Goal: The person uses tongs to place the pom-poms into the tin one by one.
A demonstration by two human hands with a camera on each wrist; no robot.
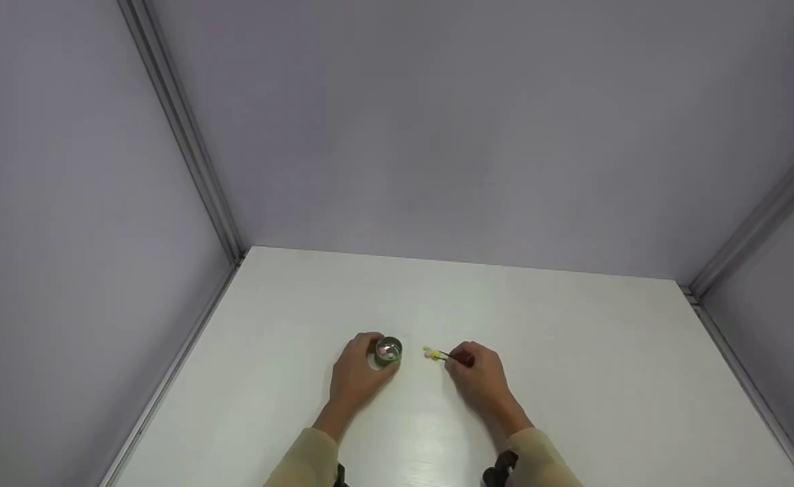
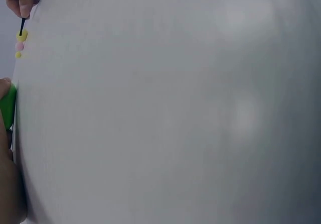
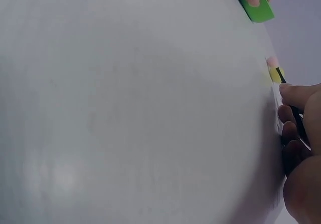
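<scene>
Head cam high above table [image 1: 573, 379]; wrist cams low, close, facing inward.

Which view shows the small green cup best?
The head view: the green cup shows whole, open top included, gripped by the left hand. The right wrist view shows only part of its green side under a fingertip; the left wrist view only a green sliver at the edge.

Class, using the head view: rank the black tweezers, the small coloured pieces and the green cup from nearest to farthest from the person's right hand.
1. Black tweezers, pinched in the right hand.
2. Coloured pieces, at the tweezers' tip, just left.
3. Green cup, farthest left, held by the left hand.
</scene>
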